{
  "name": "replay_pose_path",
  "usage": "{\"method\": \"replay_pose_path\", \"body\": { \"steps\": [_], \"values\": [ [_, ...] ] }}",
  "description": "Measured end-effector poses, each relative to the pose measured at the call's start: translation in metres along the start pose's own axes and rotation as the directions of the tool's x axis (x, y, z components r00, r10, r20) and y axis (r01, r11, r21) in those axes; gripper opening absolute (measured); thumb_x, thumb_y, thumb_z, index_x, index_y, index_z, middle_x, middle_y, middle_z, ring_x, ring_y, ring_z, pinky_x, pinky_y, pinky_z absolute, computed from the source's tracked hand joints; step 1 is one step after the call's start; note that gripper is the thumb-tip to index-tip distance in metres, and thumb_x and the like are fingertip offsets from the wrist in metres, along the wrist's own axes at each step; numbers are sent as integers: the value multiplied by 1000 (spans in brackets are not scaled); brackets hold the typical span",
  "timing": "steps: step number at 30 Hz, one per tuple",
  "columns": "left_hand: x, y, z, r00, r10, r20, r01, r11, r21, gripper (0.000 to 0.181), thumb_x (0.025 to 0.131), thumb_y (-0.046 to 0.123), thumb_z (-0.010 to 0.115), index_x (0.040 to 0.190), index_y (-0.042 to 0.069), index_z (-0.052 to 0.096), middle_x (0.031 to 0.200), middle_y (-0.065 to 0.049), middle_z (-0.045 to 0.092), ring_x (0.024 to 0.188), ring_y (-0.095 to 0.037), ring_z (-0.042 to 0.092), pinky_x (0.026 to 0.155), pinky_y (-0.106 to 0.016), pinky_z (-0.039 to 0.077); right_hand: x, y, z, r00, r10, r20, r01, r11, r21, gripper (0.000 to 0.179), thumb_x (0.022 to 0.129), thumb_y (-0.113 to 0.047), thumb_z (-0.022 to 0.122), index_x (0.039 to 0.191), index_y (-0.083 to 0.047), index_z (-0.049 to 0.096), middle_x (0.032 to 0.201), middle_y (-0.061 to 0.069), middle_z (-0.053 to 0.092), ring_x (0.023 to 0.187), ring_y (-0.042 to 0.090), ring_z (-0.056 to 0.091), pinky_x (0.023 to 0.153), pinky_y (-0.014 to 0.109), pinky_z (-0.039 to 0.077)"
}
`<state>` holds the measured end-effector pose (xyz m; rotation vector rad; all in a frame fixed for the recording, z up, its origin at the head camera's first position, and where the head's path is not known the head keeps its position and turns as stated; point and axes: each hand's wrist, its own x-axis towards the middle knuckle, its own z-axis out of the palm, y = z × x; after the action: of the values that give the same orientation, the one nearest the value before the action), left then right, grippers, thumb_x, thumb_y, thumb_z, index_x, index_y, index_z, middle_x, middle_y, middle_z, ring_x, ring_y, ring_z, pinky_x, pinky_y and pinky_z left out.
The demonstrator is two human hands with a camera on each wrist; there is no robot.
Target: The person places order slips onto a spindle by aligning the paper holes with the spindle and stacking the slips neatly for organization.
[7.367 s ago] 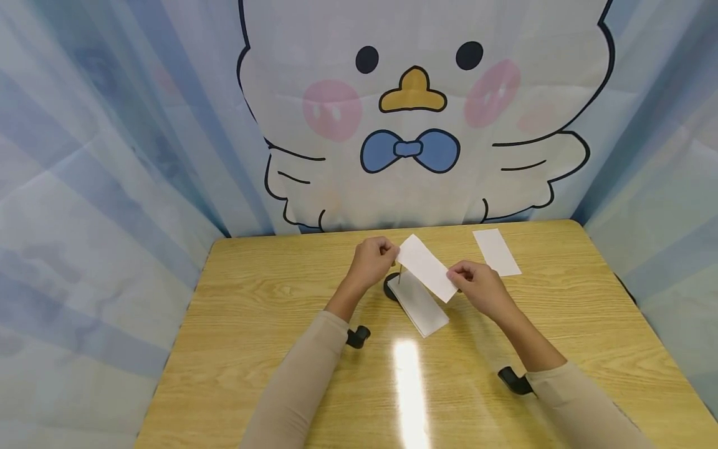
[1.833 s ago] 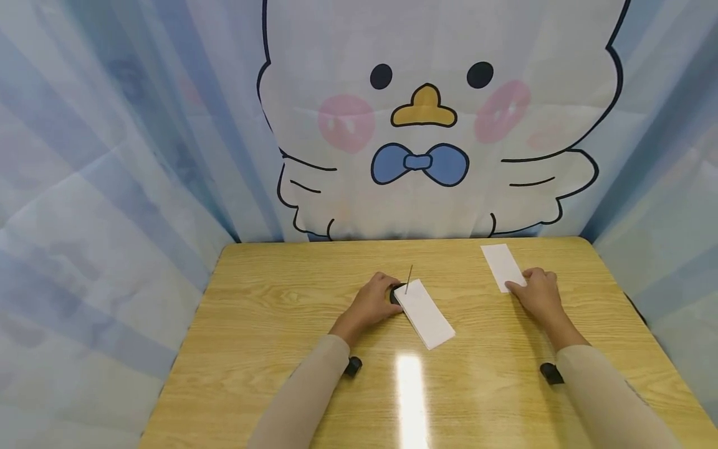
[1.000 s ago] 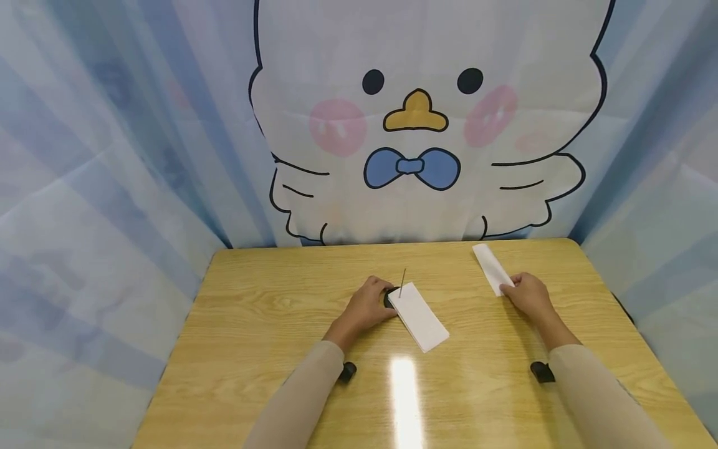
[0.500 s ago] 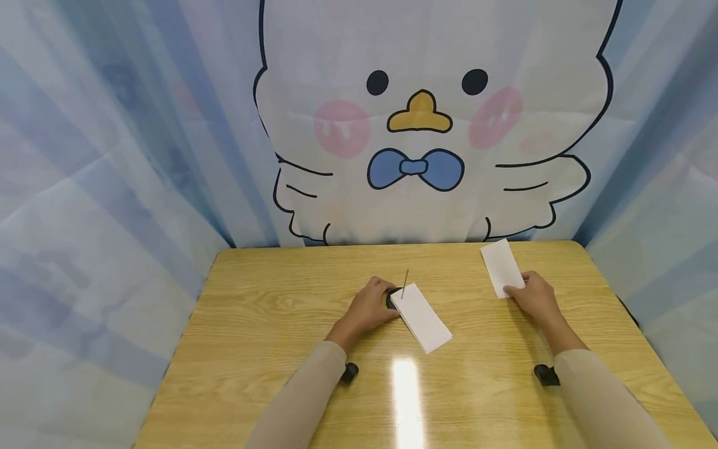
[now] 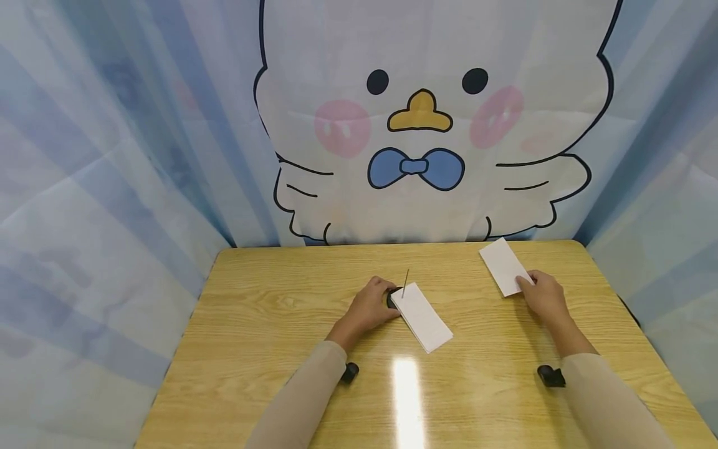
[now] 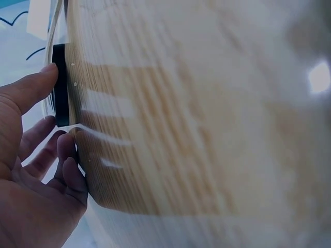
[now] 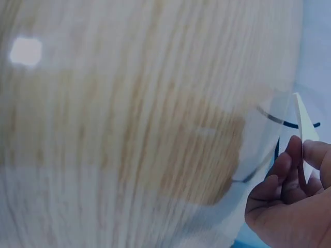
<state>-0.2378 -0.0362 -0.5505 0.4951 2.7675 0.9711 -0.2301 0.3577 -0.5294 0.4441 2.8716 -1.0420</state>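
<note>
A receipt spike stands near the middle of the table, its thin metal pin (image 5: 406,282) pointing up from a round black base (image 5: 391,299). A stack of white paper slips (image 5: 424,321) is pierced near one end by the pin and slants toward the front right. My left hand (image 5: 367,308) holds the base by its left side; the left wrist view shows thumb and fingers at the edge of the black disc (image 6: 61,88). Toward the back right, my right hand (image 5: 545,295) pinches a single white paper slip (image 5: 503,267) by its near corner, and in the right wrist view the slip (image 7: 306,121) looks raised.
The wood-grain table (image 5: 269,349) ends at a back edge beside a printed curtain (image 5: 303,206). More curtain hangs at both sides. Black wrist mounts (image 5: 552,376) stick out inward from both forearms. A bright glare strip lies at the front middle.
Earlier both hands held a slip above the pin; now the pin stands through the stack and my left hand is on the base. My right hand has picked up the slip at the back right.
</note>
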Motion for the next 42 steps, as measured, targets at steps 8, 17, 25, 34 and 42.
{"method": "replay_pose_path", "body": {
  "steps": [8, 17, 25, 34, 42],
  "values": [
    [0, 0, -1, 1000, -4, 4, 4, 1000, -6, 58, 89, 31, 83, 141, 17, 61, 139, -4, 56, 126, -24, 59, 107, -42, 50, -8, -7, -12, 999, -7, -32, 7, 1000, 13, 57, 111, -37, 42, 137, 13, 51, 135, 37, 53, 110, 44, 54, 89, 54, 47],
    [2, 2, -16, 997, -45, 61, 51, 993, -105, 64, 93, 35, 79, 148, 15, 53, 147, -6, 54, 138, -25, 52, 113, -44, 45, -16, -18, -27, 992, -99, -82, 102, 994, 30, 59, 109, -37, 48, 138, 14, 51, 129, 37, 58, 107, 46, 61, 76, 43, 52],
    [2, 6, -33, 999, -14, 34, 21, 976, -216, 64, 99, 36, 72, 152, 10, 48, 144, -11, 53, 133, -30, 55, 106, -48, 49, -23, -32, -33, 982, -152, -108, 158, 987, 42, 58, 108, -38, 52, 137, 12, 54, 123, 33, 62, 96, 35, 62, 63, 26, 47],
    [1, 20, -58, 997, 33, -64, -45, 978, -205, 57, 100, 35, 70, 149, 12, 52, 138, -12, 58, 93, -21, 60, 82, -40, 55, -37, -57, -30, 972, -178, -152, 191, 979, 70, 55, 106, -40, 57, 133, 8, 59, 120, 30, 65, 93, 29, 59, 61, 21, 46],
    [-4, 29, -76, 985, 119, -126, -144, 966, -216, 36, 106, 31, 61, 136, 12, 64, 122, -7, 66, 88, -19, 59, 73, -32, 52, -51, -80, -30, 969, -211, -131, 231, 960, 159, 53, 105, -40, 60, 131, 5, 61, 108, 21, 65, 78, 13, 52, 58, 23, 45]
  ]
}}
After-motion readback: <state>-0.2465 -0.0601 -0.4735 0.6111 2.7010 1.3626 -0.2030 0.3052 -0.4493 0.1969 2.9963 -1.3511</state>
